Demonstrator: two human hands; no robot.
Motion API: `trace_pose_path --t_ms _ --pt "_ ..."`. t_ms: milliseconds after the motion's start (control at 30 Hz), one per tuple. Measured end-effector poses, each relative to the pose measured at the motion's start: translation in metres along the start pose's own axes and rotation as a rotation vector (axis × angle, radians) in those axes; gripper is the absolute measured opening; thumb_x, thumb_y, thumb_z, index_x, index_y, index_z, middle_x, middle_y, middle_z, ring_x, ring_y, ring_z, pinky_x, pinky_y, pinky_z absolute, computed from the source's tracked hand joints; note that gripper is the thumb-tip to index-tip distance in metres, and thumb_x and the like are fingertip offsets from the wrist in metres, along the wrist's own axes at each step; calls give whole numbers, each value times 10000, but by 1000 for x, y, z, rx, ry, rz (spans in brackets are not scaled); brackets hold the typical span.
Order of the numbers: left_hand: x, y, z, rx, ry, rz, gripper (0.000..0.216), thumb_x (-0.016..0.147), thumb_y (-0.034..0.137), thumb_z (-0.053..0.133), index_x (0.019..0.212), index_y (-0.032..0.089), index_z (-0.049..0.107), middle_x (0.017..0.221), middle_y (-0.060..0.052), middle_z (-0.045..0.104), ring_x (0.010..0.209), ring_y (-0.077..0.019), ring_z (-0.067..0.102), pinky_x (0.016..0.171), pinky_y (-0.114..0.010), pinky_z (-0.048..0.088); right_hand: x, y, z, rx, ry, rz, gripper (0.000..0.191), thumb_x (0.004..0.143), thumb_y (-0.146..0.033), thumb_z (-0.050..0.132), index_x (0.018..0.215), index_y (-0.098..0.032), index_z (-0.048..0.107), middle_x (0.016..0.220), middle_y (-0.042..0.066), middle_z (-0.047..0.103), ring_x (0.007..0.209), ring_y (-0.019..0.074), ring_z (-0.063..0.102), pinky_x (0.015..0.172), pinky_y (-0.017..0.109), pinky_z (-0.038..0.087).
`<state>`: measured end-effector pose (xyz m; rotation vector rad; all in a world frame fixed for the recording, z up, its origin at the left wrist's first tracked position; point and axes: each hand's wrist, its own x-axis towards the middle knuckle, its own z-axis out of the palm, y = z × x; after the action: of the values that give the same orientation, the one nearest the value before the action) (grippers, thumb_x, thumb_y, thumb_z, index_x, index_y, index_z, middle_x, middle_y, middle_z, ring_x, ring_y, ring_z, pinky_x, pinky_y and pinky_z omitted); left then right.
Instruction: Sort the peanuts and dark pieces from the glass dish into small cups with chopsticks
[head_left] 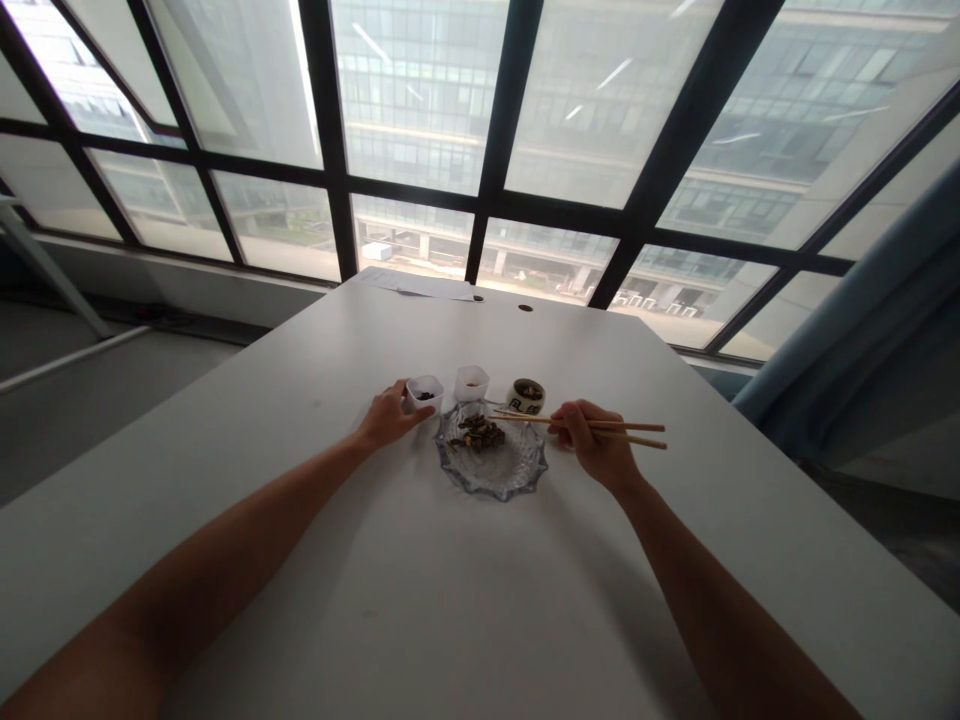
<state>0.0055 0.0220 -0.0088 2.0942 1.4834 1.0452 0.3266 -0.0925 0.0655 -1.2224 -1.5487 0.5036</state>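
Observation:
My right hand (596,442) is closed on a pair of wooden chopsticks (637,432), whose tips reach left over a clear glass plate (495,478). A small heap of dark food pieces (480,432) lies on the plate's far side. My left hand (390,414) holds the side of a small white square cup (425,392) with dark bits inside. A second white square cup (472,382) and a round patterned cup (526,395) stand in a row behind the plate.
The things sit on a white table (375,560). Papers (409,284) lie at its far edge under a large dark-framed window. A blue curtain (885,340) hangs at the right. Grey floor shows on the left.

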Motion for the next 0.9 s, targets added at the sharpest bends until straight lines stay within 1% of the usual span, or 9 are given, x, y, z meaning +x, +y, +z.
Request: trace_pose_path --t_ms 67,167,267,433,533,633,733,900 --pt "0 0 0 0 2 2 576 735 585 709 1142 193 595 1048 -106 715 978 -278 687 841 -367 524 0 -1 0 -22 -8 1 501 892 -655 548 732 -199 680 572 41 677 440 135 573 412 238 467" --pt "0 0 0 8 -3 1 575 738 584 708 1149 199 592 1055 -104 714 989 -277 682 853 -371 521 -1 -3 2 -115 -73 -29 517 910 -649 521 688 -205 663 556 39 667 444 141 583 415 241 462" --pt "1 -1 1 15 -6 -3 577 740 585 707 1153 200 590 1054 -104 714 999 -281 679 857 -373 521 -2 -5 4 -184 -113 -82 510 938 -611 505 660 -211 656 573 40 673 456 143 592 446 255 474" --pt "1 -1 1 20 -5 5 573 742 586 705 1151 201 595 1063 -108 711 1002 -284 678 860 -376 521 -3 -9 6 -233 -173 -153 473 957 -552 509 661 -217 667 530 23 644 478 148 599 495 264 475" --pt "1 -1 1 27 -10 -1 579 747 586 700 1169 205 592 1077 -109 712 1019 -287 674 871 -377 519 -3 -10 7 -260 -163 -179 471 957 -551 507 660 -223 668 518 19 643 491 151 605 512 266 476" --pt "0 1 0 33 -8 -7 586 749 577 702 1183 201 587 1077 -111 714 1018 -286 675 874 -378 518 -3 -8 8 -253 -148 -175 466 966 -536 499 665 -220 663 525 16 650 483 144 606 509 260 474" --pt "0 1 -1 33 -7 -5 576 744 568 713 1172 202 591 1061 -106 717 1009 -283 679 864 -374 520 -3 -6 11 -241 -167 -159 449 969 -526 498 682 -220 657 537 10 661 470 139 611 487 252 468" --pt "1 2 0 42 -4 7 559 758 560 703 1167 196 592 1065 -114 713 996 -286 680 858 -378 517 -4 -8 11 -259 -169 -184 466 976 -530 481 664 -224 642 511 7 642 464 140 601 501 259 478"
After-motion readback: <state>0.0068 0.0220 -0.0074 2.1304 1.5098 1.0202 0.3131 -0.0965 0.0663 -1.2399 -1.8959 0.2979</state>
